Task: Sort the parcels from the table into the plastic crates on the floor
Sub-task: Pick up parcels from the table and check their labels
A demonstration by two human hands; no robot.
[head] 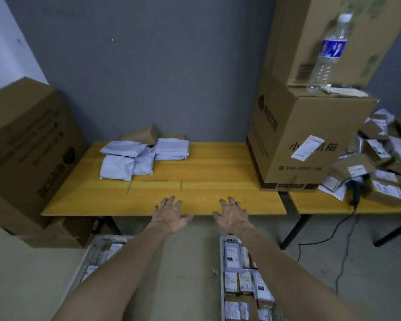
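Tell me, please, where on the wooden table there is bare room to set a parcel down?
The wooden table is bare across its front and middle, between the white parcels at back left and the large cardboard box at right. Both hands hover there, empty. The side table is crowded.

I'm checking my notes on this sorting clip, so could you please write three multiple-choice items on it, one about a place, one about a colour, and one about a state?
1. Where does the water bottle stand?
A. on the floor
B. on a cardboard box at the right
C. in a crate

2. What colour are the soft parcels on the table?
A. white
B. red
C. black

3. What state are the hands in?
A. each gripping a parcel
B. both open and empty
C. one holding the bottle

Answers:
1 B, it rests on the box top.
2 A, the bags piled at the table's far left are white.
3 B, the left hand and right hand spread their fingers over the table's near edge, holding nothing.
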